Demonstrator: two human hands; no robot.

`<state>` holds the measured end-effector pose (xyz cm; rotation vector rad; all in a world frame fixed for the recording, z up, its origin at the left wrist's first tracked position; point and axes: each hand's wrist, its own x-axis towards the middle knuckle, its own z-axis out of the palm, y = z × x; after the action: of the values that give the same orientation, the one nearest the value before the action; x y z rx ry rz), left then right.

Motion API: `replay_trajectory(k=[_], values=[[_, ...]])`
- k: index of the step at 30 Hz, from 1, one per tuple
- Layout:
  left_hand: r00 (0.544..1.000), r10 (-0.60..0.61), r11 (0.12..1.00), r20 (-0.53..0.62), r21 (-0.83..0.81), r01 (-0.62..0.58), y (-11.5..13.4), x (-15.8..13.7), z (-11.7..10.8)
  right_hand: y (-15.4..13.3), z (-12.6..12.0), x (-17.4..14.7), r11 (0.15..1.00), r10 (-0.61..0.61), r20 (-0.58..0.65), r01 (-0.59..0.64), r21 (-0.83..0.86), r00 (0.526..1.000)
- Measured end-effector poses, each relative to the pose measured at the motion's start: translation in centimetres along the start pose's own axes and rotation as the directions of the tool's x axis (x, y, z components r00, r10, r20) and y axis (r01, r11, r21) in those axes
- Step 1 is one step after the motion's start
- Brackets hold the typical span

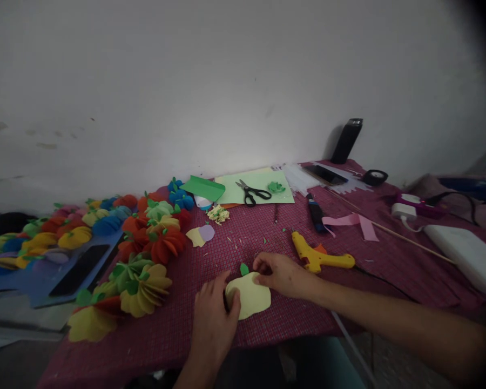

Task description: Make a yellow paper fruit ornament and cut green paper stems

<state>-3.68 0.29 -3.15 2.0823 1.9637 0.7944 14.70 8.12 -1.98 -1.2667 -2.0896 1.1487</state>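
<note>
A pale yellow paper cutout (pixel 251 298) with wavy edges lies in front of me on the table, a small green paper leaf (pixel 244 268) at its top edge. My left hand (pixel 215 310) grips its left side, thumb on top and fingers curled at the edge; a narrow dark thing shows by the thumb, too hidden to name. Closed on the cutout's upper right corner, my right hand (pixel 281 274) pinches it between thumb and fingers. Just right of that hand rests a yellow glue gun (pixel 319 256), its dark cord trailing right.
Many-coloured paper pumpkins (pixel 166 243) crowd the left side. Black scissors (pixel 251 192) lie on pale green paper (pixel 227 181) at the back. To the right are pink ribbon (pixel 350 220), a wooden stick (pixel 413 243), a white box-like device (pixel 464 254) and a black bottle (pixel 347 141).
</note>
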Motion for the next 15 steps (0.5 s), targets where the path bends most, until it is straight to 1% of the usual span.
replay_trajectory(k=[4, 7, 9, 12, 14, 15], values=[[0.998, 0.064, 0.995, -0.022, 0.077, -0.062, -0.2, -0.3, 0.3, -0.6, -0.3, -0.5, 0.992, -0.015, -0.008, 0.014, -0.129, 1.0], [0.98, 0.185, 0.977, -0.073, 0.117, -0.176, -0.1, -0.6, 0.3, -0.5, -0.4, -0.5, 0.986, -0.033, -0.002, 0.033, -0.164, 0.999], [0.951, 0.3, 0.949, -0.079, 0.127, -0.289, 0.2, -0.9, 0.2, -0.5, -0.3, -0.5, 0.983, -0.04, -0.001, 0.039, -0.179, 0.999], [0.894, 0.446, 0.89, -0.03, 0.117, -0.44, 0.9, -1.3, 0.1, -0.7, -0.3, -0.6, 0.974, -0.04, 0.01, 0.041, -0.224, 0.999], [0.869, 0.494, 0.863, 0.017, 0.108, -0.493, 1.3, -1.6, 0.2, -1.1, -0.4, -0.8, 0.959, -0.055, 0.016, 0.058, -0.279, 0.998], [0.864, 0.501, 0.858, 0.038, 0.109, -0.502, 1.5, -1.8, 0.2, -1.3, -0.5, -0.9, 0.945, -0.074, 0.014, 0.074, -0.318, 0.997]])
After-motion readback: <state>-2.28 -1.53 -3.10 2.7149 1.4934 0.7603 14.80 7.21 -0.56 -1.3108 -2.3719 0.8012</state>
